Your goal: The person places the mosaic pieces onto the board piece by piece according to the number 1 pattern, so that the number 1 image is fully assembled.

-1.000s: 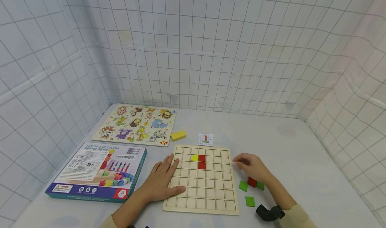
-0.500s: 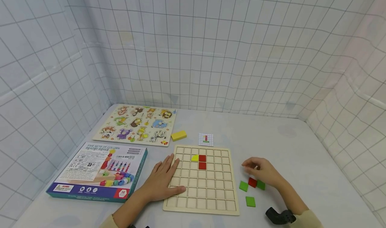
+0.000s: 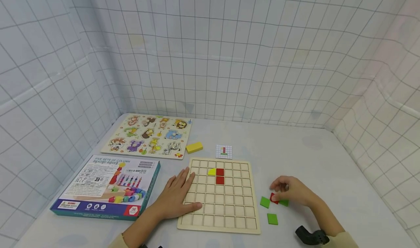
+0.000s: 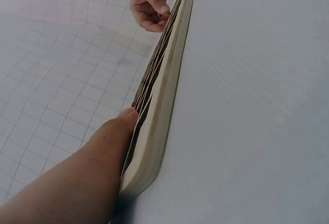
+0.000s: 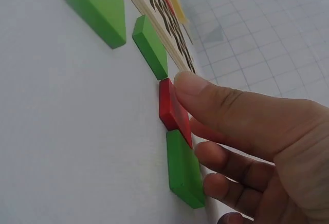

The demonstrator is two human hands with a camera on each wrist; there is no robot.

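Observation:
My left hand (image 3: 175, 197) lies spread over the left side of a wooden grid board (image 3: 229, 211), thumb along its lower cells. Two red square tiles (image 3: 220, 176) and a yellow rounded piece (image 3: 212, 172) sit in the board's upper cells. Right of the board, my right hand (image 3: 293, 190) is over a loose red square tile (image 5: 172, 106). Its thumb tip is right at that tile, the other fingers loosely bent on the far side. The tile lies on the table between two green square tiles (image 5: 151, 47); another green tile (image 3: 272, 219) is closer to me.
A small pattern card (image 3: 224, 152) and a yellow block (image 3: 194, 147) lie behind the board. An animal peg puzzle (image 3: 147, 135) is at the back left, with a beaded-boxes carton (image 3: 106, 186) in front of it. Grid-patterned cloth walls surround the table.
My right hand has moved away from the board's right edge, rightward and toward me, down to the loose red tile. The left hand has stayed in place on the board.

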